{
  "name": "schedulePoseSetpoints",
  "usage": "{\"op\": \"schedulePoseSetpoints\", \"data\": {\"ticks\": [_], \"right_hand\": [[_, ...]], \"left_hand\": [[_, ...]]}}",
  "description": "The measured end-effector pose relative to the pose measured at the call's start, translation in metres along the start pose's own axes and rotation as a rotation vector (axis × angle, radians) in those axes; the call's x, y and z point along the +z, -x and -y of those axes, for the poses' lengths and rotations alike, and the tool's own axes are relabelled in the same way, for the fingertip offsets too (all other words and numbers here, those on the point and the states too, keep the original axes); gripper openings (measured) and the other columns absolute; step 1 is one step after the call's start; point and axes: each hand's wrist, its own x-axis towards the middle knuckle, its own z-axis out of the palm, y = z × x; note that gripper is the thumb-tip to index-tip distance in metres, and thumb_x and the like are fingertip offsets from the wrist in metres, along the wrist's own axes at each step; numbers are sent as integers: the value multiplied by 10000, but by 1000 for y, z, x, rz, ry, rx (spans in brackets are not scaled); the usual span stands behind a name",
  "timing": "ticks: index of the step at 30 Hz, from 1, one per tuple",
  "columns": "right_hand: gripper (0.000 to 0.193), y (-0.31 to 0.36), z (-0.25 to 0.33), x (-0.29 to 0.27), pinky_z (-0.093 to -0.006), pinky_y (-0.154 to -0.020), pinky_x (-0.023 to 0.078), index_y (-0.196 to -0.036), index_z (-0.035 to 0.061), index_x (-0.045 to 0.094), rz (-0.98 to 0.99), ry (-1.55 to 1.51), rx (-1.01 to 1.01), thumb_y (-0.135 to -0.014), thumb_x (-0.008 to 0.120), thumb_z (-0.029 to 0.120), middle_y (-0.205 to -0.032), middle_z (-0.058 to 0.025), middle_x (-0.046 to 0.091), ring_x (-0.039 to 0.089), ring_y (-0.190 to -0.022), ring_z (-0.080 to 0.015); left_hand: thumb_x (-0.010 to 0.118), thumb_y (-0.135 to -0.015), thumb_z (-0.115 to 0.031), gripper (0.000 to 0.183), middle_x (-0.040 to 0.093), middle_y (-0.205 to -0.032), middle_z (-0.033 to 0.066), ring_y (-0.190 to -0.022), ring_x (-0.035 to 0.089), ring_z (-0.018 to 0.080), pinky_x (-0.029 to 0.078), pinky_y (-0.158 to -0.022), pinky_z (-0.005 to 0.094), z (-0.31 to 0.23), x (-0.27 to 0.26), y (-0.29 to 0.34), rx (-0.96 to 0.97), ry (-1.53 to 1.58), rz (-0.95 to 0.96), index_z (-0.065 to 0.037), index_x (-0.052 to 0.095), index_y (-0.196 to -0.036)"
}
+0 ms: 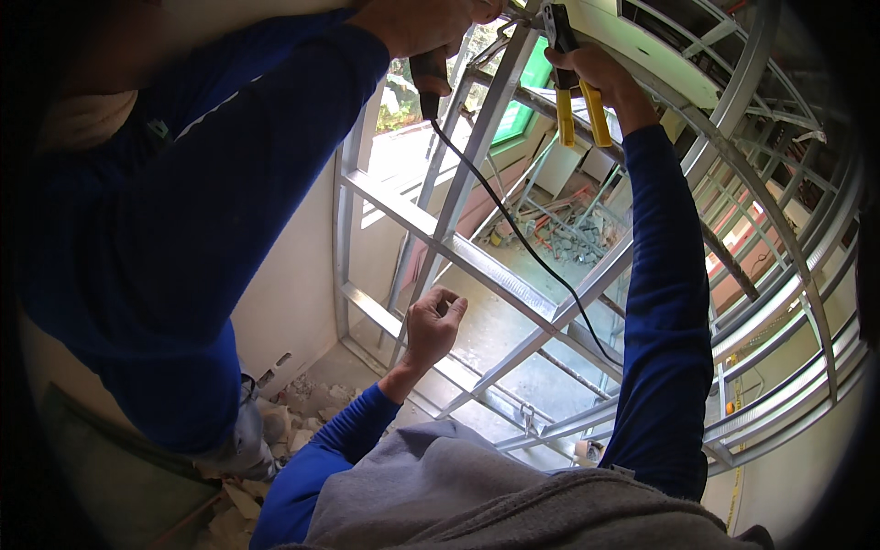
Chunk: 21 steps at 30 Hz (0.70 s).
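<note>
My right hand [600, 78] is raised at the upper right, closed around a pliers-like tool [566, 115] with a black head and two yellow handles. The head of this tool is up against the metal frame [477, 165], and the handles hang downward. Lower down, my left hand [435, 325] is held in front of the frame with its fingers curled and the thumb against them. Whatever it may hold is hidden. At the top, a co-worker's hand [417, 26] is beside a black corded power tool [427, 78], whose cable [513, 225] droops across the frame.
A co-worker in a blue sleeve [247, 183] stands close on the left. Curved metal framing [779, 220] fills the right side. Broken rubble [307, 403] lies on the floor below left, and a debris pile [582, 234] shows beyond the frame, near a bright window [403, 101].
</note>
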Motion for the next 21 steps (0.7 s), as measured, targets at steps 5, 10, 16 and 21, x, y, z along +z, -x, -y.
{"op": "schedulePoseSetpoints", "data": {"ticks": [5,10,16,21], "right_hand": [[554,-9,-5,-2,-403,-755,511,-1085,-22,604,39,-5,3,-935,733,496,-946,-117,594,600,-832,-235],[540,-7,-4,-3,-383,-738,506,-1027,-9,612,31,14,-23,-937,725,512,-878,-90,594,593,-791,-212],[493,2,4,-1,-384,-730,501,-979,7,607,-8,1,-27,-943,728,483,-846,-73,587,582,-763,-206],[463,1,4,0,-388,-742,498,-966,15,602,13,-12,-5,-948,730,458,-842,-72,582,585,-758,-209]], "left_hand": [[738,-899,-172,163,555,-573,20,-522,476,94,381,-500,321,11,6,0,-45,37,64,-21,716,-844],[739,-897,-187,175,552,-575,17,-525,474,92,378,-500,325,14,8,1,-52,9,61,-21,718,-847],[724,-930,-128,155,522,-622,-56,-573,427,33,338,-503,259,15,8,2,-84,12,105,3,699,-849],[724,-926,-124,155,541,-627,-47,-580,446,36,346,-509,253,22,7,3,-63,-8,98,13,703,-855]]}}
